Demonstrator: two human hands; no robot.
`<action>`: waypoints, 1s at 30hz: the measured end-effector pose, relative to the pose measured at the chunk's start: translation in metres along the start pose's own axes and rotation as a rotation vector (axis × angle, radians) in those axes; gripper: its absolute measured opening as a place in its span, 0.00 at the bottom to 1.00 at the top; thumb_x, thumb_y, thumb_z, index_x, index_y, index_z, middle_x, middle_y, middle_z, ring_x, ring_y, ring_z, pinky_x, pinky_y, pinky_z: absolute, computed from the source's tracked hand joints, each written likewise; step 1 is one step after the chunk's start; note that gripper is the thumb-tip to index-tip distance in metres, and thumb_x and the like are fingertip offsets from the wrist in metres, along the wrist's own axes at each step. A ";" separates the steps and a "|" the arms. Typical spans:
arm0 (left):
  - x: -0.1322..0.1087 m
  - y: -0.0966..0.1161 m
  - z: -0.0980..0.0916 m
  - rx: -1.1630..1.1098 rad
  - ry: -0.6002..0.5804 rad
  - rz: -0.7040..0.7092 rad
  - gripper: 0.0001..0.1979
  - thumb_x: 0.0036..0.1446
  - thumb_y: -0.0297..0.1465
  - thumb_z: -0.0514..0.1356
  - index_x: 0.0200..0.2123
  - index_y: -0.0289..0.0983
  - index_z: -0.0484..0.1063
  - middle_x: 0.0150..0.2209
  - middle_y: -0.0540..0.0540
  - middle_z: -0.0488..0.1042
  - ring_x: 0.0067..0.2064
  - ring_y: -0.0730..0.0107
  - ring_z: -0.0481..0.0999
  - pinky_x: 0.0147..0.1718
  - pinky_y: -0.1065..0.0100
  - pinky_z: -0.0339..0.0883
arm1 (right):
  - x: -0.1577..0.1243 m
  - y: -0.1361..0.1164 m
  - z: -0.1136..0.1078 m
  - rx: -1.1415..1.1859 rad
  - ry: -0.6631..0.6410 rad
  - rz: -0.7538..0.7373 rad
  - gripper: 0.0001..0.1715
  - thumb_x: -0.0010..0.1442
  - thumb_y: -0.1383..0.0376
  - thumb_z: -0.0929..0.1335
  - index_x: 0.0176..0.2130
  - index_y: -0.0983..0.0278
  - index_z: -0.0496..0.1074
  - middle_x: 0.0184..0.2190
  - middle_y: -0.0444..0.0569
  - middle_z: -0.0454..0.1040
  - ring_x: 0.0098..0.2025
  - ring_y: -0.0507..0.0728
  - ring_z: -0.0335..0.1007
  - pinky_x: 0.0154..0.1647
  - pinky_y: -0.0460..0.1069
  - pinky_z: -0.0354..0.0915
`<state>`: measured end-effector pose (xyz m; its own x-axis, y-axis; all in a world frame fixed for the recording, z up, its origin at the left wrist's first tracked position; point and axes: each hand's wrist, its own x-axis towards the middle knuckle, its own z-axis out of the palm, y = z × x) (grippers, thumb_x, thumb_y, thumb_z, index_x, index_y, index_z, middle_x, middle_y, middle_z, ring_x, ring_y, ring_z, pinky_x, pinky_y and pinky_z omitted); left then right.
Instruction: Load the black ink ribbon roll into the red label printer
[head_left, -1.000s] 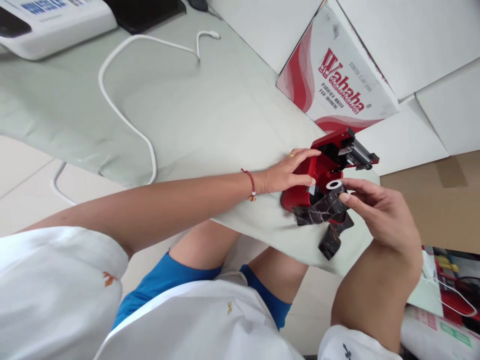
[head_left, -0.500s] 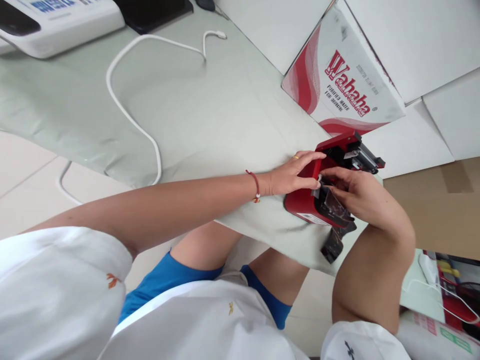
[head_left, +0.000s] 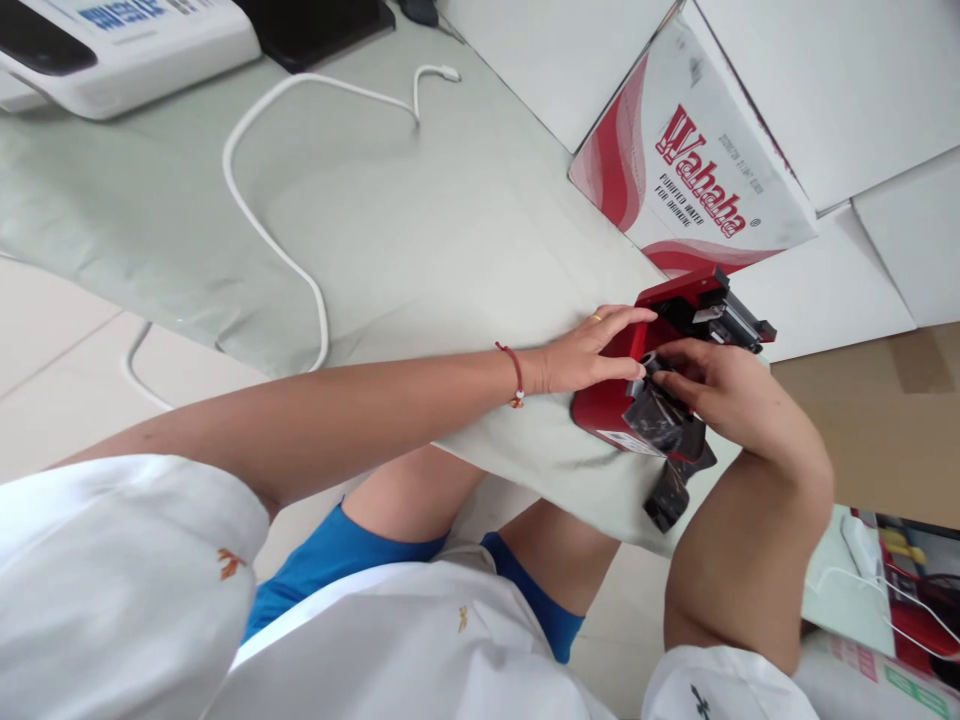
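Observation:
A red handheld device (head_left: 609, 412) with a black mechanism at its far end lies near the corner of a pale green covered table (head_left: 420, 230). My left hand (head_left: 589, 350), a ring on one finger, rests flat on the device's near side with fingers stretched out. My right hand (head_left: 724, 395) is curled over the device's open middle, pinching a small white-cored roll with a dark, glossy strip (head_left: 660, 425). The strip trails off the table edge towards me.
A red-and-white cardboard box (head_left: 694, 170) stands just behind the device, among white boxes. A white cable (head_left: 259, 215) loops across the table to the left. A white machine (head_left: 127, 40) sits at the far left edge. More red items lie on the floor at lower right.
My right hand carried the roll from beside the device down into its open middle. The left hand stayed on the device.

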<state>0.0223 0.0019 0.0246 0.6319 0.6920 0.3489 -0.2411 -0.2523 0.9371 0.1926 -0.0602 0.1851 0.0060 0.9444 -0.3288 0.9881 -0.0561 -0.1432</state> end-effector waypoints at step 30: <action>-0.001 0.003 -0.002 0.056 -0.034 -0.015 0.44 0.61 0.48 0.62 0.76 0.38 0.59 0.75 0.33 0.59 0.79 0.48 0.58 0.83 0.46 0.46 | -0.003 0.007 0.030 0.706 1.101 -0.190 0.15 0.68 0.58 0.74 0.38 0.67 0.84 0.33 0.50 0.84 0.23 0.47 0.59 0.27 0.49 0.57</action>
<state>0.0196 0.0017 0.0266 0.6601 0.6727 0.3344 -0.1910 -0.2803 0.9407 0.1947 -0.0735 0.1569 0.3288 0.7054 0.6280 0.6977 0.2668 -0.6649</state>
